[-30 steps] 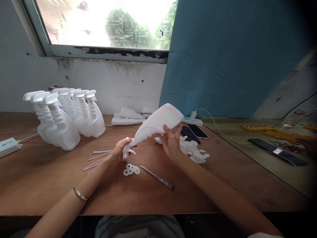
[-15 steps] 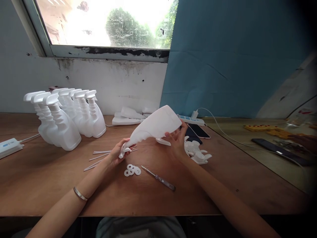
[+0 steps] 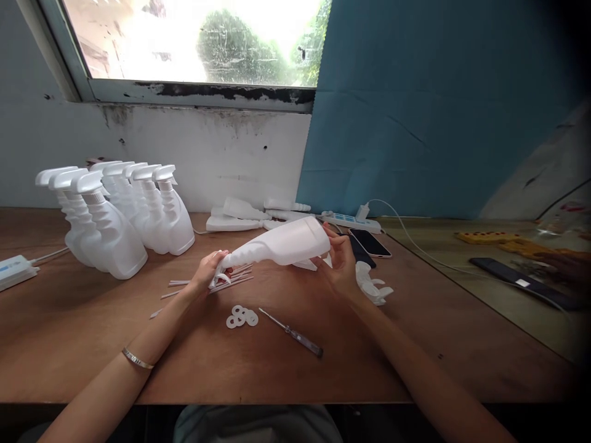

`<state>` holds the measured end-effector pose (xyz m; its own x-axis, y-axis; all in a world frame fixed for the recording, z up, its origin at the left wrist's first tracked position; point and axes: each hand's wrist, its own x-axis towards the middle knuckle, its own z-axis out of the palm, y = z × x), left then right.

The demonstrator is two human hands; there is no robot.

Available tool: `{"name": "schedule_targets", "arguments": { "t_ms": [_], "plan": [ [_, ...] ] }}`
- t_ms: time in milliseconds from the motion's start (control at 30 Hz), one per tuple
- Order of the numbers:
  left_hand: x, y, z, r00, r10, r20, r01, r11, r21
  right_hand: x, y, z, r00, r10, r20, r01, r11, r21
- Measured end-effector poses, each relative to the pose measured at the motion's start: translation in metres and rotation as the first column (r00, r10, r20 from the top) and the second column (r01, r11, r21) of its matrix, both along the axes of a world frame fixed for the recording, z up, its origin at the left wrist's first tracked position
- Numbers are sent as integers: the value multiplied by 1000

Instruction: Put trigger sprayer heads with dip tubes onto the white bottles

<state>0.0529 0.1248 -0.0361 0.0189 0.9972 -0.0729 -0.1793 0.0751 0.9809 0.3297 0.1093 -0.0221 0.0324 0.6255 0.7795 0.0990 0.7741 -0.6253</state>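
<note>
And down it comes, the white plastic spray bottle [image 3: 286, 241] lying much flatter than in that steep tilt a second ago, the right hand [image 3: 340, 266] shifted from beneath the body to the base end! Mark the slim, clear-handled screwdriver [image 3: 292, 333]: overlapping flat white rings [image 3: 244, 317] sit just left of its tip, thin white tubes [image 3: 233, 283] lie beyond them, a pack of upright white spray bottles [image 3: 120, 241] stands farther left, and curved white plastic trigger parts [image 3: 372, 284] lie beyond it to the right, partly hidden by the right hand. The bottle hangs beyond the screwdriver, stretched between both hands, left hand [image 3: 210, 271] wrapped around the trigger-head end, right fingers gripping the base.
</note>
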Motion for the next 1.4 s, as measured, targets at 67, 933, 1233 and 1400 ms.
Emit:
{"name": "schedule_targets", "arguments": {
  "t_ms": [67, 933, 1233, 1400],
  "plan": [
    [0, 0, 0, 1000, 3, -22, -2, 1000, 24, -1, -2, -1, 999, 22, -30, -22, 1000, -7],
    [-4, -2, 3, 1000, -7, -6, 8, 998, 56, 2, -7, 0, 995, -71, 66, 73, 997, -39],
    [-7, -1, 5, 999, -1, -47, 6, 994, 112, 7, -2, -6, 996, -61, 71, 65, 996, -65],
    [-5, 0, 3, 1000, -27, -1, 27, 989, 145, 9, 3, -9, 956, -276, 101, 287, 949, -129]
  ]
}}
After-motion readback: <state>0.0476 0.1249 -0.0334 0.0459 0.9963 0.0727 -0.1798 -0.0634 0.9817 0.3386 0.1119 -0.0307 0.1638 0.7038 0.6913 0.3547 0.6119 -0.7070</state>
